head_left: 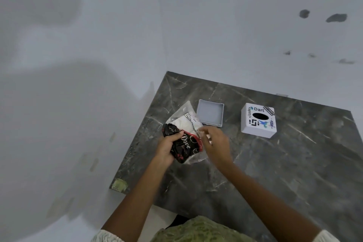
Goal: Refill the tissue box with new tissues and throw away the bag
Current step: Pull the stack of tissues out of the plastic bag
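Observation:
A black and red plastic tissue bag [183, 144] with white tissues [183, 124] showing through its clear upper part lies at the left of the dark marble table [275, 173]. My left hand [167, 148] grips the bag's lower black part. My right hand [216, 141] hovers at the bag's right edge with its fingers bent near the tissues; it is blurred. The white tissue box [258, 121], covered in stickers, stands to the right with its oval hole facing up. The box's grey tray-shaped lid [210, 113] lies open side up between bag and box.
White walls meet in a corner just behind and left of the table. The table's left edge runs close to the bag. A greenish tape patch [118, 184] marks the table's near left corner.

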